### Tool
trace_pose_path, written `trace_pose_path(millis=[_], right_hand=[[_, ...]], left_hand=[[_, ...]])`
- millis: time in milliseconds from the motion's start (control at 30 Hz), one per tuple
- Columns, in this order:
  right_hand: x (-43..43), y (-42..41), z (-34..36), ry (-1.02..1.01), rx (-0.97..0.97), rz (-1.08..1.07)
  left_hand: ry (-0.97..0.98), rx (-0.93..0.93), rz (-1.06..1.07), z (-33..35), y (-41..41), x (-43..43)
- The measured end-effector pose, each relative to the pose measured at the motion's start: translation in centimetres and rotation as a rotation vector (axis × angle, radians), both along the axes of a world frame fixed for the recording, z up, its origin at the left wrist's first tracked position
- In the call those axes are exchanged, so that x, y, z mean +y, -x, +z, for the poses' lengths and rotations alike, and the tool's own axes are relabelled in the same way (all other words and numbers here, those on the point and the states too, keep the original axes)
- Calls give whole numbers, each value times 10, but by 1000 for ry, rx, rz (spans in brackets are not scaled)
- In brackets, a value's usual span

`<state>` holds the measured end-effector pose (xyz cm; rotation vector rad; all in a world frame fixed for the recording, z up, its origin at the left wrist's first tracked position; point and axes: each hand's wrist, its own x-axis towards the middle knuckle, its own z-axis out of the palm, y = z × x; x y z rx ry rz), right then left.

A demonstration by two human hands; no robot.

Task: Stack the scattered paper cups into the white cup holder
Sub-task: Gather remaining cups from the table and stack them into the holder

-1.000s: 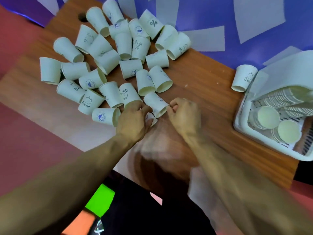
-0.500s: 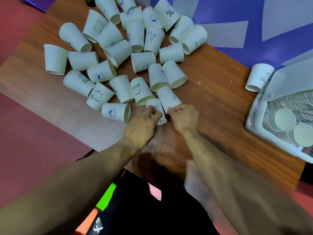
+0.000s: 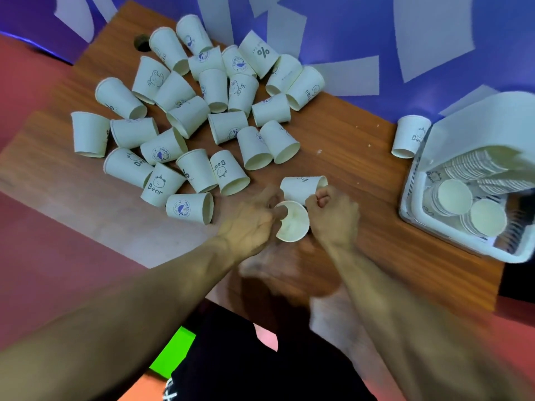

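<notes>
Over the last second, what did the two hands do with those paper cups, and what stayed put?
The left hand took hold of one white paper cup, pulled it from the pile and turned its mouth upward. The right hand pinched a second white paper cup and drew it sideways, clear of the pile. The scattered pile of cups, the lone cup and the white plastic cup holder stayed put.

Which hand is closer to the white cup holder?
Right. The right hand, gripping a lying cup, is left of the white cup holder; the left hand, holding a second cup, is farther left.
</notes>
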<state>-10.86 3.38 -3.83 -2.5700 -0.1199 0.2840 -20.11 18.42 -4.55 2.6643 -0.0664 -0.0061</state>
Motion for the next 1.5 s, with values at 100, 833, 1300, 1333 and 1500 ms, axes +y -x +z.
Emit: trace_pose_path(millis=[100, 833, 1300, 1333, 1500], right_hand=[[-30, 1, 7, -23, -43, -53], [-227, 2, 66, 137, -606, -131], [-297, -26, 80, 206, -585, -62], [-300, -30, 80, 197, -582, -58], [-309, -55, 72, 125, -566, -30]], left_hand=[[-4, -12, -4, 5, -9, -20], [70, -114, -419, 74, -97, -148], [-270, -315, -377, 98, -127, -226], [-268, -321, -363, 100, -131, -231], [-285, -340, -311, 99, -154, -255]])
